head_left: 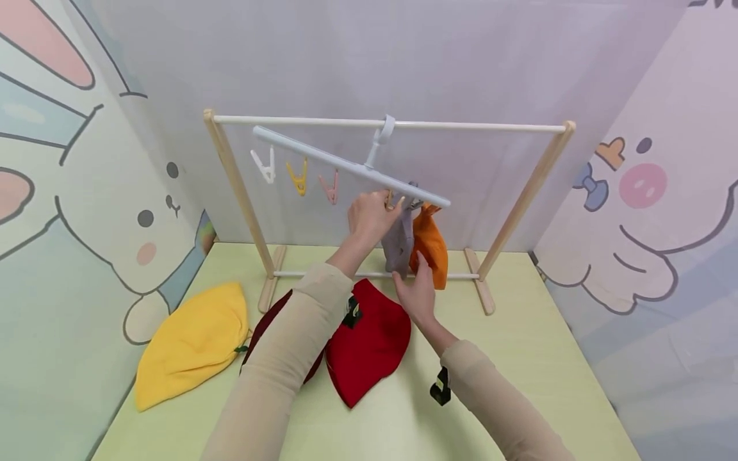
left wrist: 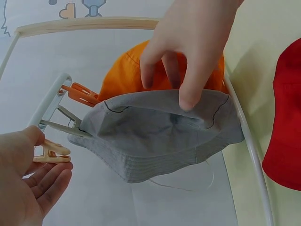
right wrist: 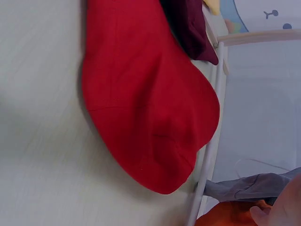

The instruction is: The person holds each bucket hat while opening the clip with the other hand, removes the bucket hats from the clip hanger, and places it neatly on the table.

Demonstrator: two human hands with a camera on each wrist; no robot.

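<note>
My left hand [head_left: 371, 218] pinches a beige clothespin [left wrist: 54, 153] near the low right end of a pale hanger [head_left: 323, 155]. Beside it hangs a grey bucket hat [left wrist: 155, 127], its edge held by a grey clothespin [left wrist: 70, 123]. Behind that, an orange hat [head_left: 429, 246] hangs from an orange clothespin [left wrist: 81, 94]. My right hand [head_left: 418, 291] is at the lower part of both hats, fingers spread. In the left wrist view its thumb overlaps the grey hat's edge, and the other fingers lie in front of the orange hat.
The hanger hooks on a wooden rack's white top bar [head_left: 300, 120] and tilts down rightward. White, yellow and pink clothespins [head_left: 330, 189] hang on its left half. On the table lie a yellow hat [head_left: 196, 339], a dark red hat [right wrist: 193, 28] and a red hat [head_left: 371, 342].
</note>
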